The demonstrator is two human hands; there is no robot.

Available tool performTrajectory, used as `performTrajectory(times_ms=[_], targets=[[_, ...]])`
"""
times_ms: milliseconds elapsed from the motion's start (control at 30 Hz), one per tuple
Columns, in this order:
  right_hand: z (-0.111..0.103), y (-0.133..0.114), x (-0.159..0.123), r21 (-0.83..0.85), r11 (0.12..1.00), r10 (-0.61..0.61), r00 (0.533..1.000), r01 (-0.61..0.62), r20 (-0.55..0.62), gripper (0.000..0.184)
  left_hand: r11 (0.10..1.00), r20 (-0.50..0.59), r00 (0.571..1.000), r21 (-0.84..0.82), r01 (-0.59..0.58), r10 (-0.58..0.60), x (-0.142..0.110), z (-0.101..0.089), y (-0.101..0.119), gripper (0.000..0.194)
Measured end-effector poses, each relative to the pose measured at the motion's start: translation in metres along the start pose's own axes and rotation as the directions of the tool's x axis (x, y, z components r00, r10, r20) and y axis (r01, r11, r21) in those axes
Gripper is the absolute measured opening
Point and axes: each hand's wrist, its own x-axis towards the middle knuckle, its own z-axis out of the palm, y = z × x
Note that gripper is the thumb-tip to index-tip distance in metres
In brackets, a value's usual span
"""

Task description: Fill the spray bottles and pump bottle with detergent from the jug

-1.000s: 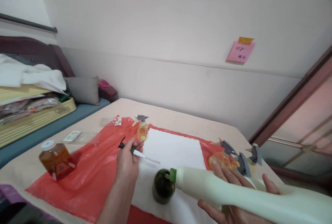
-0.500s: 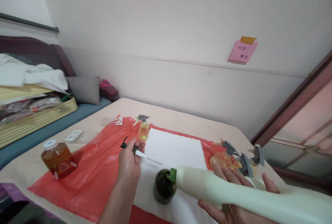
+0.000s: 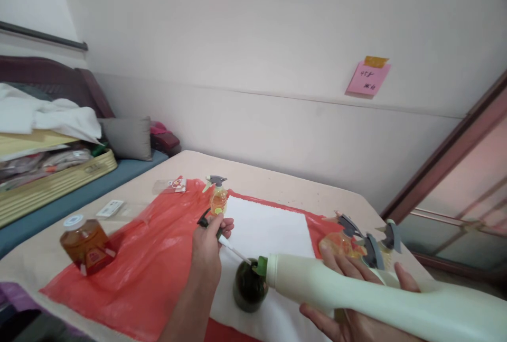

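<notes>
Between its fingers, my left hand [image 3: 209, 241] grips a pump dispenser head [image 3: 228, 244] with a black nozzle and a thin white tube. The tube's tip is at the mouth of a dark green round bottle [image 3: 250, 286]; whether it is inside I cannot tell. My right hand [image 3: 352, 289] holds a large pale green jug [image 3: 317, 276] on its side, fingers around its handle. The jug's green spout [image 3: 261, 266] meets the bottle's top. The bottle stands on a white sheet [image 3: 273, 225].
Red plastic sheeting [image 3: 158, 268] lies under the white sheet on the table [image 3: 253, 173]. An amber bottle [image 3: 89, 247] stands left, a spray bottle [image 3: 218, 199] behind my left hand. Several spray bottles [image 3: 372, 252] are behind the jug. A pink note [image 3: 368, 79] is on the wall.
My left hand has moved right with the pump head, bringing the tube's tip to the green bottle's mouth. The jug stays tipped at the bottle.
</notes>
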Motion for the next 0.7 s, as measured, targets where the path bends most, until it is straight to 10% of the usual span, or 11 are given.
performTrajectory(times_ms=[700], targets=[[0.006, -0.002, -0.008, 0.023, 0.998, 0.06, 0.998, -0.06, 0.0, 0.068, 0.95, 0.182, 0.968, 0.229, -0.211, 0.171, -0.023, 0.01, -0.005, 0.029]])
